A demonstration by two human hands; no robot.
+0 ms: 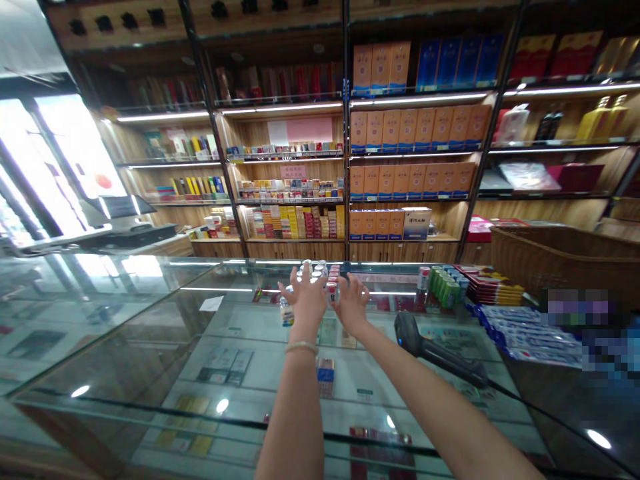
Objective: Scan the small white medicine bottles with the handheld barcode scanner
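Observation:
A cluster of small white-capped containers (319, 269) stands on the glass counter (215, 373). My left hand (307, 307) reaches over the cluster with its fingers spread, hiding part of it. Beside its outer edge is a small white container with a blue and yellow label (287, 313). My right hand (353, 303) is at the other side, fingers apart and curved. Its thumb side is against or very near a small red-and-white container (332, 292); actual contact is unclear. A black handheld scanner (440, 350) lies to the right of my right forearm.
Green cans (445, 287), stacked red packets (493, 285) and blue-white packets (530, 333) line the right side. A wicker basket (565, 260) stands behind them. White paper (211, 304) lies at left. Orange boxes (420, 127) fill shelves behind. The scanner's cable runs right.

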